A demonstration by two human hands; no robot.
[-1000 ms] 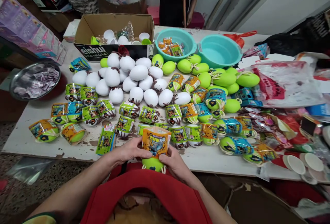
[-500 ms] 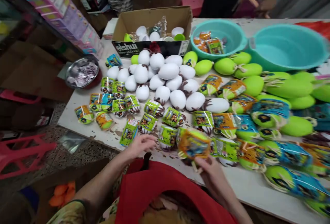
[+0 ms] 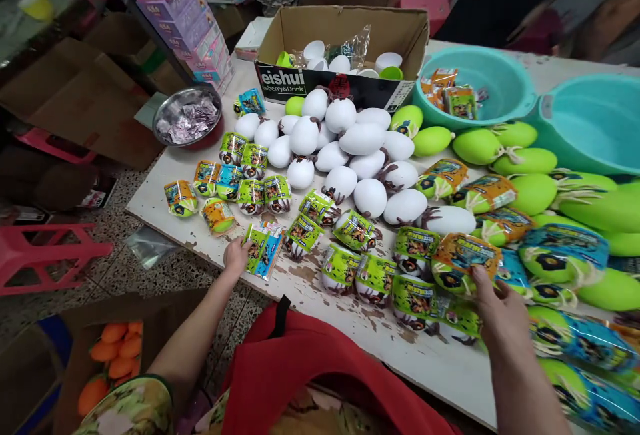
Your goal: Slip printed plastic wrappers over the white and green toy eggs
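Note:
At the table's front edge my left hand (image 3: 237, 256) has its fingers closed at the left side of a small stack of flat green and blue wrappers (image 3: 264, 248). My right hand (image 3: 500, 301) reaches over the right part of the table, its fingers on an orange-wrapped green egg (image 3: 465, 260). Green-wrapped white eggs (image 3: 340, 267) stand between the two hands. Behind them lie bare white eggs (image 3: 370, 198) with brown strands. Bare green eggs (image 3: 535, 193) are heaped at the right, with blue-wrapped ones (image 3: 565, 248) in front.
A cardboard box (image 3: 280, 88) of egg shells stands at the back, beside two teal basins (image 3: 475, 61) (image 3: 600, 115). The metal bowl (image 3: 187, 117) of small packets sits at the back left. A red stool (image 3: 45, 255) is on the floor at left.
The view has shifted left. My right hand has moved right with the orange-wrapped egg, placing it among the others. My left hand has moved onto the flat wrappers, where blue now shows beside green.

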